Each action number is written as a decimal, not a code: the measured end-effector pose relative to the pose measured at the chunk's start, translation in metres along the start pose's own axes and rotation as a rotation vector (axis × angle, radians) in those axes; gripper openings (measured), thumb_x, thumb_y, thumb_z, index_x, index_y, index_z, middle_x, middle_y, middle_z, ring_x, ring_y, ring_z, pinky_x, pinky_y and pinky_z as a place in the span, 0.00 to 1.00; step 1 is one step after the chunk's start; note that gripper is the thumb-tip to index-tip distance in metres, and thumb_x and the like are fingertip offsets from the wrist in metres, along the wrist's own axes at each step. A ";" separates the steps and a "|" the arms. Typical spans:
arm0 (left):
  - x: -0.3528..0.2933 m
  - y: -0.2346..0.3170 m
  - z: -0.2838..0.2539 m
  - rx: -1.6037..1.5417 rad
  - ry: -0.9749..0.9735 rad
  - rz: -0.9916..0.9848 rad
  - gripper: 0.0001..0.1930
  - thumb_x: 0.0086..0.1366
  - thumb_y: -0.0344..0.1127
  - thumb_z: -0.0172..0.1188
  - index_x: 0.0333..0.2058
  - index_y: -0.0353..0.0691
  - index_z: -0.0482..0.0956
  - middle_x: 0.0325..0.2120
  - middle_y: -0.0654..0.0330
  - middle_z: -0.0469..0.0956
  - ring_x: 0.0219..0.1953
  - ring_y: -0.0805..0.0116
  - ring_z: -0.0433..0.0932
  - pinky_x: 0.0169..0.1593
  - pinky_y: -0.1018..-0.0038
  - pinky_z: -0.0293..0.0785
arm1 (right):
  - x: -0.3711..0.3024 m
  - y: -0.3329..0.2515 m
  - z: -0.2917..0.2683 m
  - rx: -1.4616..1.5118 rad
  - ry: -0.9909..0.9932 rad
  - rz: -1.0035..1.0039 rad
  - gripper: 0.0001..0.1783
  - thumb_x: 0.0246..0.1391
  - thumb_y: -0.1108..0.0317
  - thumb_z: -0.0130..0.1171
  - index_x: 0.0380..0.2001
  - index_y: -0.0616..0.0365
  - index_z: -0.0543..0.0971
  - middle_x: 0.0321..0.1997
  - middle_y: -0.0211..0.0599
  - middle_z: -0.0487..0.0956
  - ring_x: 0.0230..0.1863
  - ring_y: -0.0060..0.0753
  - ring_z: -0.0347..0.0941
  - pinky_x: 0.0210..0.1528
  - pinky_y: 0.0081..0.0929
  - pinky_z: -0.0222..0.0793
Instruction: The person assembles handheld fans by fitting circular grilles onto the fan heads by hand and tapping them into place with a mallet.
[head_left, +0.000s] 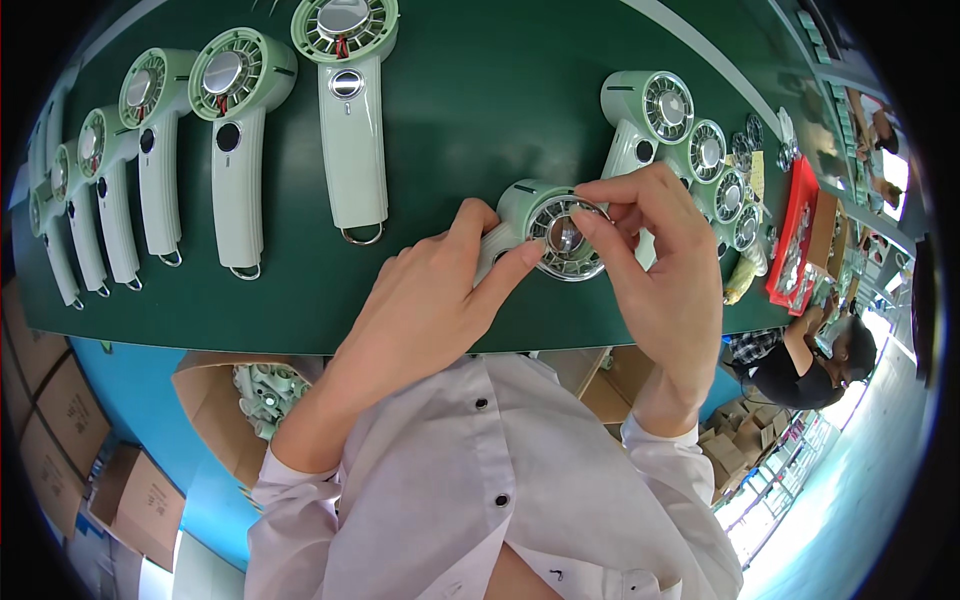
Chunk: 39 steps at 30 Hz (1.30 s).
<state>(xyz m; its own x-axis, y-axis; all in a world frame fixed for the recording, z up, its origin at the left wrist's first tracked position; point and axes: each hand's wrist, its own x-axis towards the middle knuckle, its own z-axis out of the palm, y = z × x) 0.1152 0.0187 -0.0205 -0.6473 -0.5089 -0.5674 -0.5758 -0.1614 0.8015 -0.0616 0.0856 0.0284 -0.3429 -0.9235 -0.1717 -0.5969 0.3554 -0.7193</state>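
Note:
A pale green handheld fan lies on the dark green table in front of me. My left hand grips it where the handle meets the round head, thumb on the rim. On the fan's face sits a round silver front grille with a shiny centre. My right hand pinches the grille's edge between thumb and fingers. Whether the grille is fully seated cannot be told. My fingers hide most of the fan's handle.
To the left stretches a row of similar fans with red wires at their hubs. More fans with silver grilles cluster at the right, near a red tray. Below the table edge stands a cardboard box of parts. A person works farther right.

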 end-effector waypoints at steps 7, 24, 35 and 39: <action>0.001 -0.001 -0.001 0.004 -0.022 0.049 0.22 0.74 0.50 0.52 0.42 0.31 0.67 0.20 0.44 0.78 0.28 0.38 0.79 0.31 0.52 0.71 | 0.001 0.006 0.001 0.006 0.001 -0.005 0.08 0.53 0.78 0.66 0.38 0.64 0.82 0.34 0.31 0.75 0.28 0.19 0.68 0.33 0.19 0.64; -0.002 -0.010 0.004 -0.082 0.017 0.099 0.21 0.72 0.49 0.55 0.44 0.34 0.69 0.24 0.46 0.79 0.30 0.43 0.80 0.34 0.57 0.73 | 0.003 0.045 0.008 0.263 -0.095 -0.066 0.18 0.61 0.73 0.61 0.54 0.64 0.78 0.46 0.34 0.78 0.46 0.24 0.74 0.49 0.23 0.69; -0.018 0.002 0.004 -0.001 0.026 0.239 0.18 0.68 0.44 0.62 0.44 0.36 0.70 0.28 0.49 0.81 0.29 0.47 0.81 0.33 0.62 0.74 | 0.004 0.033 -0.018 0.454 -0.477 0.234 0.23 0.63 0.67 0.60 0.60 0.63 0.75 0.46 0.31 0.82 0.47 0.17 0.74 0.53 0.20 0.69; -0.018 -0.001 0.005 -0.079 0.062 0.266 0.17 0.68 0.44 0.62 0.43 0.35 0.71 0.27 0.52 0.81 0.27 0.53 0.81 0.32 0.65 0.73 | 0.001 0.028 -0.013 0.511 -0.416 0.303 0.28 0.61 0.63 0.63 0.62 0.63 0.73 0.50 0.35 0.81 0.51 0.22 0.75 0.56 0.22 0.69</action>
<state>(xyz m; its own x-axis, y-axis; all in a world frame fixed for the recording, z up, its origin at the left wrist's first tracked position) 0.1254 0.0325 -0.0119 -0.7372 -0.5925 -0.3248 -0.3477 -0.0796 0.9342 -0.0884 0.0970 0.0167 -0.0745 -0.8100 -0.5816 -0.0709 0.5861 -0.8072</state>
